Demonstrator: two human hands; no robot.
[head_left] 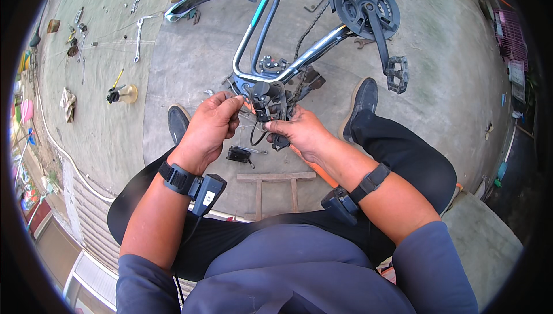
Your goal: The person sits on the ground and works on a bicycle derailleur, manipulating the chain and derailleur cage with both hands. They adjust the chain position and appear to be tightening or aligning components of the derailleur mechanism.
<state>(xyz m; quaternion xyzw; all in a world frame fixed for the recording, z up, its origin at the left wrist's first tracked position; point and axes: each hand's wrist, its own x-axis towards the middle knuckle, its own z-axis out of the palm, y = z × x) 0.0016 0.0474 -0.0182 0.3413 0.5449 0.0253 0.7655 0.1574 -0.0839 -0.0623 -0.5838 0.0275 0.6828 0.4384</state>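
A blue bicycle frame (258,23) lies in front of me, its rear end pointing toward me. At that end hangs the black rear derailleur (266,96), with the chain (304,40) running up from it. My right hand (304,132) is closed on the derailleur's right and lower side, thumb pointing left. My left hand (212,121) is pinched shut close to the frame's rear end; anything between its fingertips is too small to name. A black cable (254,136) loops between the hands.
The crankset (367,9) and pedal (397,75) stick out at far right. A wooden frame (276,176) and a small black part (238,154) lie nearer me. Wrenches (138,40), a yellowish cup (128,94) and a fender (216,2) lie left. My shoes (360,104) flank the bicycle.
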